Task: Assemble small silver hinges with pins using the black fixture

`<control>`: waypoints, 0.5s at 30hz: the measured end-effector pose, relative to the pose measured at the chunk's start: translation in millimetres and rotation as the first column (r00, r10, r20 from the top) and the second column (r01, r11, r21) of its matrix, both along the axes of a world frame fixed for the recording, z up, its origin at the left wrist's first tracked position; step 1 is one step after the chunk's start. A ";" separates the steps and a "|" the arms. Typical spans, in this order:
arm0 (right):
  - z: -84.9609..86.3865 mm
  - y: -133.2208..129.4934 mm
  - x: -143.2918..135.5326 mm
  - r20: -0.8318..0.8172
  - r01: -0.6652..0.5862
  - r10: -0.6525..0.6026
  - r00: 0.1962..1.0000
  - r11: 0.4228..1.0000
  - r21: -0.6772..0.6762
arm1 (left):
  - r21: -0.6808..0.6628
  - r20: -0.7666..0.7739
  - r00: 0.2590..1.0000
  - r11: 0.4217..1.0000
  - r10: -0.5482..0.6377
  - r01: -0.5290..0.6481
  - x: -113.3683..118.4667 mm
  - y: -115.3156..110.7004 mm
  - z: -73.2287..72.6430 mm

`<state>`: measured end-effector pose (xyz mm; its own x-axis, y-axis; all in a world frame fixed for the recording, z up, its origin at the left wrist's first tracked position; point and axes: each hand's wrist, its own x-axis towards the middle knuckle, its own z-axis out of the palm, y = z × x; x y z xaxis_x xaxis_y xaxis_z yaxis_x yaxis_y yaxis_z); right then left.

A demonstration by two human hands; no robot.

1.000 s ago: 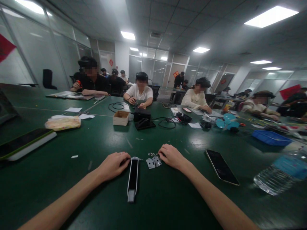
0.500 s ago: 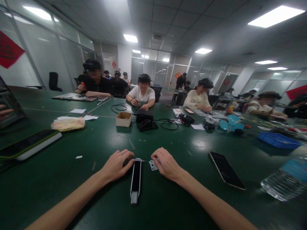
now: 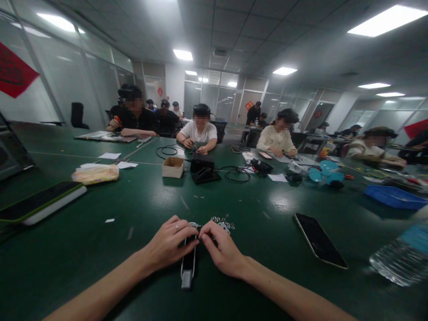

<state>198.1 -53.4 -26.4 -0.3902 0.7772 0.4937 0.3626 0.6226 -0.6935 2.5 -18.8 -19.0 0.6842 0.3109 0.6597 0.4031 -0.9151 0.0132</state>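
Observation:
A narrow device (image 3: pixel 189 263) with a black face, a pale frame and a grey end piece lies lengthwise on the green table. My left hand (image 3: pixel 174 243) reaches across its upper part, thumb and fingers closed together near its right edge. Fingertips of my right hand (image 3: pixel 224 249) are pinched right beside them; whatever either hand grips is too small or hidden. A thin metal pin (image 3: pixel 198 226) sticks out at the device's top end. Just behind my right hand are several small metal nuts (image 3: pixel 218 219) and a grey plate with holes (image 3: pixel 224 226), partly covered.
To the right lie a black phone (image 3: pixel 320 240), a clear water bottle (image 3: pixel 397 256) and a blue tray (image 3: pixel 396 197). Farther back stand an open box (image 3: pixel 173 167) and a black stand (image 3: pixel 202 168) with cables. A green-edged device (image 3: pixel 43 203) is at left. Several people sit beyond.
My left hand has moved right, over the device's upper part. My right hand has come left to meet it, uncovering the nuts. The view has shifted slightly.

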 end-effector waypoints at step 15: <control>3.8 -2.8 -0.4 0.000 -0.021 0.021 1.000 0.998 -0.059 | -0.040 0.003 1.000 0.999 0.004 -0.003 0.9 -1.7 0.6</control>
